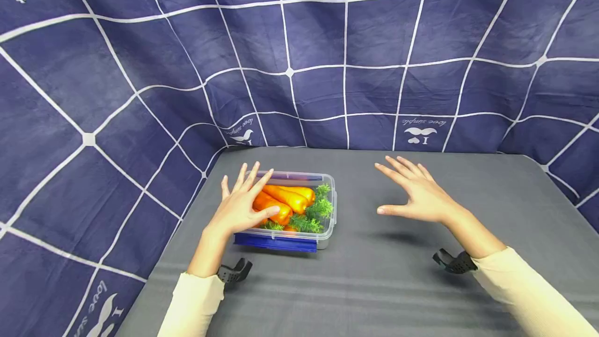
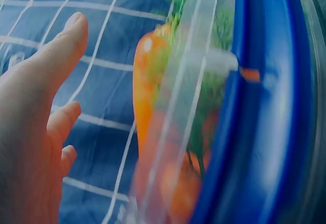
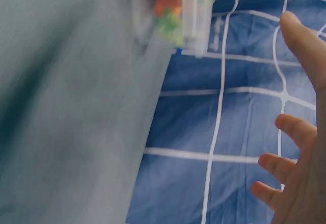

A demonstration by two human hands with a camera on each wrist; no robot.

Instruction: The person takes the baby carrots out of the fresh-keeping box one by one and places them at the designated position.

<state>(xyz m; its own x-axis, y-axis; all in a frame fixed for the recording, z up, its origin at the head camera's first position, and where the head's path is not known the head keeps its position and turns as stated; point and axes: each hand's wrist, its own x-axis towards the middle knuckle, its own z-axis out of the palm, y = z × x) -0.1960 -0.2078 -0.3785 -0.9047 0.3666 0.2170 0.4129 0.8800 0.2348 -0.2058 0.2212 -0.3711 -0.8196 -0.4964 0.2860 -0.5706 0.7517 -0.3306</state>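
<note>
A clear plastic food container [image 1: 329, 222] with blue side latches [image 1: 276, 242] sits on the left half of the grey table. Several orange toy carrots [image 1: 287, 197] with green leafy tops [image 1: 309, 222] lie inside it, and its top looks uncovered. Fingers spread, my left hand [image 1: 241, 207] is over the container's left part and hides some of the carrots. In the left wrist view that hand [image 2: 30, 112] is apart from the container's blue latch [image 2: 265, 112]. My right hand [image 1: 418, 196] hovers over the table to the right of the container, fingers extended, holding nothing.
A grey cloth-covered table [image 1: 360, 285] extends under both hands. Behind it and along the left hangs a blue curtain [image 1: 313, 92] with white grid lines. Black wrist bands [image 1: 455, 261] are worn on both wrists.
</note>
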